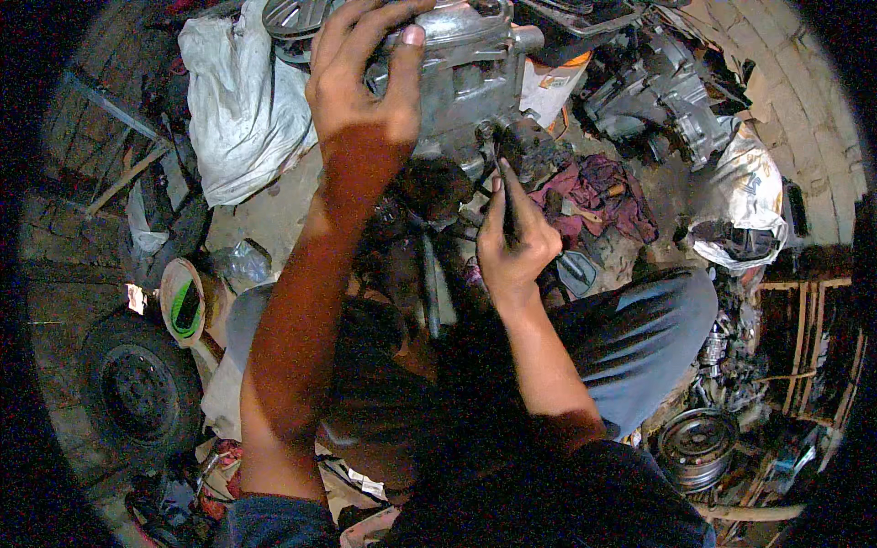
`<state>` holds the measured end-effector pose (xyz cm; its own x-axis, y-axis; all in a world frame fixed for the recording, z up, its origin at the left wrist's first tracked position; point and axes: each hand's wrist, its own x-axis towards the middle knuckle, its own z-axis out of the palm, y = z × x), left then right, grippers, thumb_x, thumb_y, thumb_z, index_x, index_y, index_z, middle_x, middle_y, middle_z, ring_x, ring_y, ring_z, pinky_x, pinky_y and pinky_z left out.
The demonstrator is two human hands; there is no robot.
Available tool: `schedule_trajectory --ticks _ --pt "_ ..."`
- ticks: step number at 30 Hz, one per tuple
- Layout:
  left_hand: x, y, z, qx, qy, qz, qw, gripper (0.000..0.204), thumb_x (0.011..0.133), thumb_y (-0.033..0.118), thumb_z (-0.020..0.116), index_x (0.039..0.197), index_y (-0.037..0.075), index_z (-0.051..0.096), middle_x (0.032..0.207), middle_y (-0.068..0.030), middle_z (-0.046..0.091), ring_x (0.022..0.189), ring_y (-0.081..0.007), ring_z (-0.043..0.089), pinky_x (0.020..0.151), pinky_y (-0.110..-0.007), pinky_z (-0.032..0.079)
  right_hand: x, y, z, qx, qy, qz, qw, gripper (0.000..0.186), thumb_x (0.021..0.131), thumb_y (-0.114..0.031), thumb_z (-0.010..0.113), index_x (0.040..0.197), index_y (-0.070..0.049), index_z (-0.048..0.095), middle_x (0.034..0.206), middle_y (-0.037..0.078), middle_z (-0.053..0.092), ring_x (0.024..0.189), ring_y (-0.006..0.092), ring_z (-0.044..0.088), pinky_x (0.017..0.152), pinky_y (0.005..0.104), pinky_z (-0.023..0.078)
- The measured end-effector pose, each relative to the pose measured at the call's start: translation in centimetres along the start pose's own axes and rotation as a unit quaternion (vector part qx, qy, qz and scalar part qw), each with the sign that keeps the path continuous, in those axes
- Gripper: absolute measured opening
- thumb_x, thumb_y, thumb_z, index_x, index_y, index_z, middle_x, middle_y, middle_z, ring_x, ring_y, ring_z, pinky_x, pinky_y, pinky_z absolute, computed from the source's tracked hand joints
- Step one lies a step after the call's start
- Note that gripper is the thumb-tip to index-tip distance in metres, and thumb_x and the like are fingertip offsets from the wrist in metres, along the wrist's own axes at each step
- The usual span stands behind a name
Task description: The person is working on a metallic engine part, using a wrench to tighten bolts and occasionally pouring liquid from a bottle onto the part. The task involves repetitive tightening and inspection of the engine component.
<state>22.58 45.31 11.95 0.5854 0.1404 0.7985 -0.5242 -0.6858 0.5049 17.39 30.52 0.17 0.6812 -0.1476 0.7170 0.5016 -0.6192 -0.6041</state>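
A grey cast-metal engine or gearbox housing (pixel 461 82) stands at the top middle, between a dark round part (pixel 429 183) below it and other small fittings. My left hand (pixel 365 91) grips the housing's upper left, fingers curled over its top and thumb upright against it. My right hand (pixel 516 233) is closed round a thin dark metal piece (pixel 499 151) that points up at a fitting (pixel 493 135) on the housing's lower right; what exactly the piece is, I cannot make out. A maroon rag (pixel 598 196) lies just right of that hand.
A white sack (pixel 237 110) lies at left, above a bucket with green inside (pixel 183 301) and a tyre (pixel 137 388). Another casting (pixel 662 110) and sack (pixel 740 192) sit at right, with a steel wheel rim (pixel 694 447) lower down. My bent legs (pixel 649 338) frame the workspace.
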Motion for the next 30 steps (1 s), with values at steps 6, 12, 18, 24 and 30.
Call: schedule_trajectory --ticks 6,12,18,24,30 --pt "0.2 -2.5 0.8 -0.01 0.015 0.08 0.997 0.023 0.094 0.012 0.057 0.111 0.005 0.069 0.12 -0.0167 0.064 0.12 -0.031 0.056 0.107 -0.04 0.037 0.6 0.3 -0.3 -0.037 -0.078 -0.05 0.995 0.034 0.08 0.008 0.065 0.113 0.002 0.068 0.092 0.021 0.071 0.077 0.0299 0.072 0.066 0.0354 0.056" --pt "0.1 -2.2 1.0 -0.005 0.023 0.049 0.999 0.023 0.093 0.011 0.058 0.112 0.005 0.069 0.12 -0.0167 0.063 0.118 -0.0314 0.055 0.106 -0.04 0.038 2.1 0.7 -1.7 -0.063 -0.135 -0.082 0.985 0.044 0.074 0.008 0.063 0.117 -0.001 0.065 0.084 0.022 0.067 0.07 0.0347 0.068 0.062 0.0394 0.055" --pt "-0.3 -1.2 0.4 -0.022 0.021 -0.02 0.999 0.023 0.09 0.006 0.058 0.111 0.001 0.067 0.123 -0.022 0.059 0.118 -0.0353 0.055 0.103 -0.04 0.04 2.3 1.5 -2.9 -0.089 -0.204 -0.086 0.971 0.061 0.061 0.004 0.068 0.121 -0.004 0.062 0.087 0.021 0.066 0.072 0.0364 0.066 0.065 0.0431 0.054" --pt "-0.4 -1.6 0.5 -0.021 0.025 -0.008 0.999 0.024 0.09 0.006 0.059 0.112 0.003 0.068 0.124 -0.0214 0.058 0.119 -0.0351 0.054 0.103 -0.04 0.039 1.6 1.9 -2.6 -0.139 -0.229 -0.118 0.956 0.065 0.061 0.004 0.068 0.124 -0.005 0.06 0.091 0.02 0.066 0.075 0.0356 0.066 0.064 0.0421 0.054" --pt "-0.2 -2.7 0.7 0.018 0.023 0.063 0.998 0.022 0.093 0.014 0.059 0.112 0.008 0.07 0.119 -0.0125 0.065 0.12 -0.0286 0.055 0.108 -0.039 0.037 2.5 2.1 -2.6 -0.14 -0.225 -0.156 0.952 0.063 0.062 0.003 0.069 0.124 -0.004 0.06 0.09 0.02 0.066 0.075 0.0351 0.067 0.064 0.0414 0.054"
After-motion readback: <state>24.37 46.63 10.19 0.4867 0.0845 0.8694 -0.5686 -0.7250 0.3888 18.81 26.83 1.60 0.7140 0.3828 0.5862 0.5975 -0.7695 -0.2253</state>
